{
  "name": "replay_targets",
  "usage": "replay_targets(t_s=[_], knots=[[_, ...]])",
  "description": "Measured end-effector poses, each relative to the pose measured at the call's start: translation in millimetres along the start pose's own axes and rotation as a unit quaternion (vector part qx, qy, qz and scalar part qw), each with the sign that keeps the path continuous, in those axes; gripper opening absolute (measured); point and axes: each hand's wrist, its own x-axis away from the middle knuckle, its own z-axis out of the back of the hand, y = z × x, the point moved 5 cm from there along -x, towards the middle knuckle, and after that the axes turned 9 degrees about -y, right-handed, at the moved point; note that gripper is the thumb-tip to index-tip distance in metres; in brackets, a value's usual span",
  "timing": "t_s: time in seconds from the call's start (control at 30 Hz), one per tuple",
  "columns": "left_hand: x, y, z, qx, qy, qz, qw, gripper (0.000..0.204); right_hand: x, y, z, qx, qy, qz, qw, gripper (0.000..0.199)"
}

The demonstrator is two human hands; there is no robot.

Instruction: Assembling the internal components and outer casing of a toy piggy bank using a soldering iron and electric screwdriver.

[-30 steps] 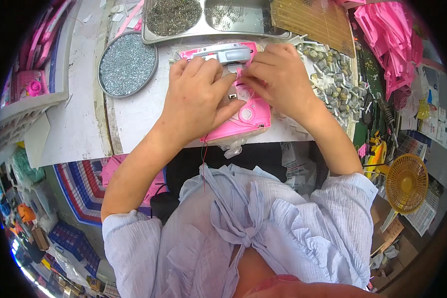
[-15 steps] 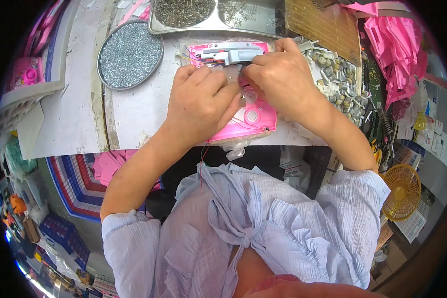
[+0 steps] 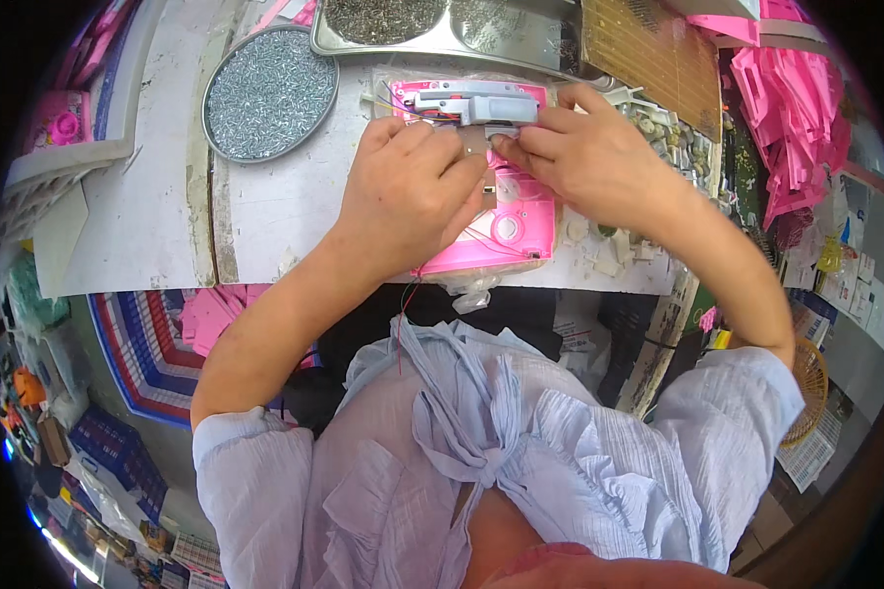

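Assembly work is in hand, I judge: a small part is being seated in the pink plastic housing [image 3: 501, 221], which lies flat on the tabletop [image 3: 285, 211] under both hands. My left hand [image 3: 408, 191] presses on it with curled fingers. My right hand [image 3: 584, 157] pinches near the grey module [image 3: 476, 103]. The next move needs fine, steady alignment.
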Motion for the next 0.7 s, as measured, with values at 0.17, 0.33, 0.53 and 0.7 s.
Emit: replay_targets(t_s=[0.17, 0.33, 0.53, 0.7], knots=[[-8, 0, 4, -0.01, -0.03, -0.023, 0.999, 0.025, -8, 16, 6, -0.06, -0.046, 0.034, 0.997, 0.031], [-15, -2, 5, -0.011, -0.073, -0.054, 0.996, 0.029, 26, 23, 15, -0.141, 0.084, -0.08, 0.983, 0.031], [-28, 6, -1, -0.098, -0.165, -0.138, 0.972, 0.03, 97, 31, 15, -0.196, 0.128, -0.192, 0.953, 0.033], [-50, 21, 3, -0.151, -0.237, -0.264, 0.923, 0.016, 119, 65, 18, -0.204, 0.042, -0.269, 0.94, 0.02]])
